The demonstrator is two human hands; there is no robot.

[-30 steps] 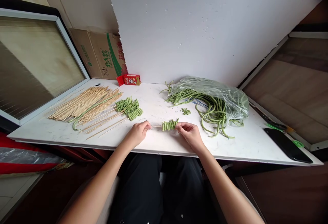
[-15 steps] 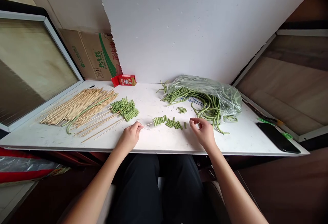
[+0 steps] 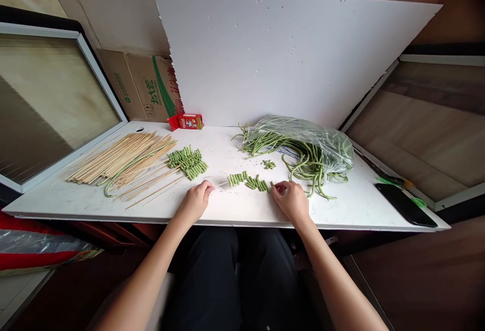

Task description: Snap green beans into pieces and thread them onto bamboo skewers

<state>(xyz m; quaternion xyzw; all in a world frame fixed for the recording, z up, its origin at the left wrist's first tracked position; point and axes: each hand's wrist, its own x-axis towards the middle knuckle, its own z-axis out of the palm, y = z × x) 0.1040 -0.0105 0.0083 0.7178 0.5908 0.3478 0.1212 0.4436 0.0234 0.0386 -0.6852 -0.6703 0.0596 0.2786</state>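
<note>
My left hand [image 3: 195, 200] is closed on the end of a bamboo skewer [image 3: 222, 184]. Threaded side by side on that skewer are several short green bean pieces [image 3: 237, 178]. Loose cut bean pieces [image 3: 257, 184] lie in a row just right of the skewer's far end. At the right end of this row, my right hand [image 3: 291, 200] has thumb and forefinger closed on a single bean piece [image 3: 272, 184], mostly hidden by the fingertips. Skewers filled with bean pieces [image 3: 187, 161] are stacked to the left, behind my left hand.
Many bare skewers [image 3: 113, 156] lie at the left with a long bean [image 3: 129, 168] across them. A plastic bag [image 3: 303, 131] of long beans [image 3: 310, 159] rests at the back right. Bean tips [image 3: 269, 164], a red packet [image 3: 186, 122] and a black phone [image 3: 403, 204] are on the white table [image 3: 235, 209].
My right hand has moved left, and its fingertips have come down onto the end bean piece. My left hand keeps hold of the skewer. The view has shifted slightly.
</note>
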